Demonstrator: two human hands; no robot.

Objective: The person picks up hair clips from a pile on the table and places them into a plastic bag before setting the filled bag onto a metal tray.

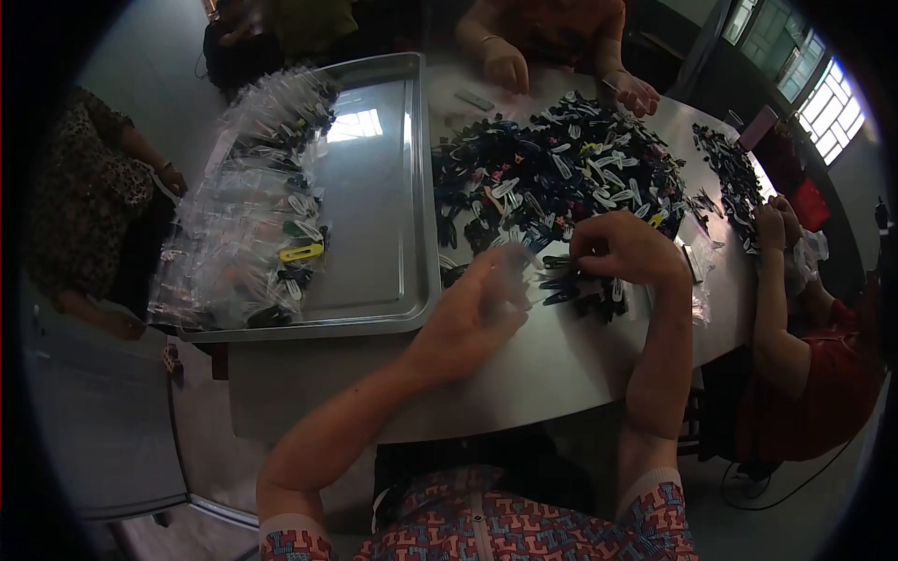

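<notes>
My left hand (477, 313), blurred by motion, is closed round a small clear plastic bag (513, 269) near the table's front edge. Just to its right, my right hand (629, 248) has thumb and fingers pinched at the end of a dark hair clip (557, 263). Under and beside that hand lies a small group of dark hair clips (599, 304). Beyond both hands spreads a big pile of hair clips (561, 178), mostly black and white with a few yellow and pink ones.
A metal tray (369, 313) at the left holds rows of bagged clips (262, 206), with a yellow clip (301, 252) on them. Across the metal table (374, 402) a person's hands (505, 65) are near the pile. A person in red (814, 374) handles another pile (730, 178) at the right.
</notes>
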